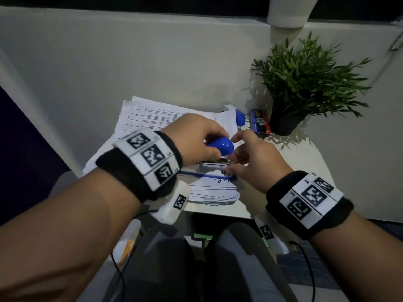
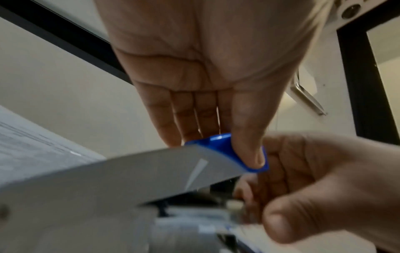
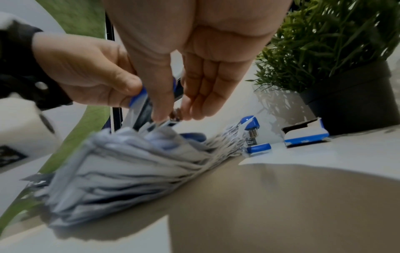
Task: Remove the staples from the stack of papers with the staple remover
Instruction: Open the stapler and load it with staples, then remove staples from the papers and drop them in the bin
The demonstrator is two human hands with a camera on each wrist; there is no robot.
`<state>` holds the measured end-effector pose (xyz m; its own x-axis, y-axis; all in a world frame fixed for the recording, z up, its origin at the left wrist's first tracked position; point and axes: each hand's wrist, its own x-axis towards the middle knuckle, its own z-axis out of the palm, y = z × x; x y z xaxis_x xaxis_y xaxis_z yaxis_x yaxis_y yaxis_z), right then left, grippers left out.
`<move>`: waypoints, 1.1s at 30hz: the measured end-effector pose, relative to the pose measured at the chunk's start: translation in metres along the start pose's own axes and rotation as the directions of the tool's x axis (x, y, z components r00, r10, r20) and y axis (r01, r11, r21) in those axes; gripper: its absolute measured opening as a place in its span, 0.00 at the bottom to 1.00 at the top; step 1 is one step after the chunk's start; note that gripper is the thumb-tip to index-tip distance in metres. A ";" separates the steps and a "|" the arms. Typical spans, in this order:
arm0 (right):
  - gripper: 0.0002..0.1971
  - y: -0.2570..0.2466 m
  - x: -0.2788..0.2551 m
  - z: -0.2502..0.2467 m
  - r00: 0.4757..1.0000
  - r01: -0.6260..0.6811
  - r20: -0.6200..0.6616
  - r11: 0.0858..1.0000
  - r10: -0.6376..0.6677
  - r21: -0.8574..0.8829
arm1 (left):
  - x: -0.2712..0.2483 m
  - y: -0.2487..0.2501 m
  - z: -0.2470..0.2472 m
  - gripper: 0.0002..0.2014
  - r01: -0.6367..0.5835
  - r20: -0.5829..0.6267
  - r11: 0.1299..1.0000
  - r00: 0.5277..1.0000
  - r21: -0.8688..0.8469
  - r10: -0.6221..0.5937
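Two hands are working right over the stack of papers [image 1: 209, 190], which is sitting on the white surface [image 1: 220, 209] in front of the person. Left hand [image 1: 192, 138] is gripping the blue-topped staple remover [image 1: 221, 146] from above, pressing it down at the stack's top sheets. Right hand [image 1: 255, 158] is pinching at the metal nose with thumb and fingertips, looks like it's guiding the tip. I'd say it's mid-pull on a staple; next it's needing a squeeze and lift. Another blue stapler [image 3: 254, 135] and a staple box [image 3: 305, 135] are lying near the potted plant [image 1: 305, 83]. Print's too blurry for reading.
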<state>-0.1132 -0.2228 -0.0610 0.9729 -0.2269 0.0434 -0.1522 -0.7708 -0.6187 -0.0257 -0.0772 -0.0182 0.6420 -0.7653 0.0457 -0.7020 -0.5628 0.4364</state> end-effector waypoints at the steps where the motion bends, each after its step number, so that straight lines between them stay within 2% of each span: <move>1: 0.26 0.002 -0.002 -0.002 1.000 -0.009 0.003 1.000 0.009 0.003 | 0.002 0.004 0.005 0.19 -0.001 0.054 0.999 0.999 0.049 -0.001; 3: 0.23 0.005 -0.005 -0.006 1.000 -0.015 -0.005 1.000 0.015 -0.002 | 0.006 0.010 0.014 0.19 0.003 0.117 0.991 0.993 0.132 -0.018; 5: 0.18 0.009 -0.006 -0.011 1.000 -0.020 -0.020 1.000 0.019 -0.007 | 0.008 0.013 0.018 0.19 0.016 0.110 0.988 0.993 0.156 -0.034; 9: 0.16 0.011 -0.004 -0.015 0.999 -0.042 -0.025 0.999 0.042 -0.002 | 0.011 0.015 0.022 0.21 -0.001 0.177 0.975 0.983 0.221 -0.039; 12: 0.09 0.006 0.000 -0.014 0.998 0.001 -0.066 0.999 0.001 0.036 | 0.009 0.008 0.017 0.24 0.015 0.209 0.985 0.977 0.171 -0.051; 13: 0.10 0.005 0.001 -0.015 0.998 -0.003 -0.066 0.999 0.005 0.039 | 0.008 0.003 0.015 0.27 0.040 0.212 0.983 0.974 0.177 -0.078; 15: 0.14 0.003 0.005 -0.016 0.999 -0.032 -0.039 0.999 0.032 0.018 | 0.005 -0.007 0.011 0.35 0.110 0.236 0.949 0.954 0.296 -0.185; 17: 0.19 0.000 0.008 -0.015 0.998 -0.055 -0.001 0.998 0.055 0.032 | 0.002 -0.013 0.012 0.32 0.136 0.252 0.912 0.936 0.388 -0.246; 20: 0.26 -0.005 0.016 -0.010 0.991 -0.092 0.109 0.992 0.083 0.088 | -0.002 -0.014 0.014 0.22 0.066 0.263 0.927 0.949 0.368 -0.172; 24: 0.22 -0.017 0.025 -0.016 0.953 -0.138 0.286 0.983 0.099 0.120 | -0.003 -0.010 0.002 0.13 -0.030 0.188 0.954 0.982 0.299 -0.028; 26: 0.18 -0.021 0.028 -0.022 0.936 -0.174 0.341 0.959 0.090 0.225 | 0.001 -0.014 -0.005 0.13 -0.080 0.114 0.964 0.992 0.255 0.052; 28: 0.16 -0.025 0.033 -0.024 0.938 -0.202 0.336 0.924 0.088 0.323 | 0.007 -0.022 -0.013 0.17 -0.109 0.004 0.981 0.994 0.162 0.110; 30: 0.15 -0.029 0.040 -0.021 0.954 -0.217 0.281 0.882 0.102 0.418 | 0.017 -0.033 -0.023 0.25 -0.052 -0.104 0.991 0.992 0.123 0.065; 32: 0.16 -0.032 0.045 -0.010 0.939 -0.311 0.299 0.782 0.167 0.540 | 0.029 -0.050 -0.037 0.33 0.146 -0.125 0.966 0.985 0.215 -0.121; 33: 0.16 -0.032 0.046 -0.002 0.918 -0.382 0.336 0.705 0.212 0.598 | 0.036 -0.062 -0.047 0.34 0.271 -0.115 0.921 0.962 0.279 -0.249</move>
<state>-0.0643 -0.2099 -0.0378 0.9189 -0.1714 -0.3552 -0.3750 -0.1010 -0.9215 0.0556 -0.0550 -0.0016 0.8274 -0.5603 0.0387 -0.5583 -0.8132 0.1641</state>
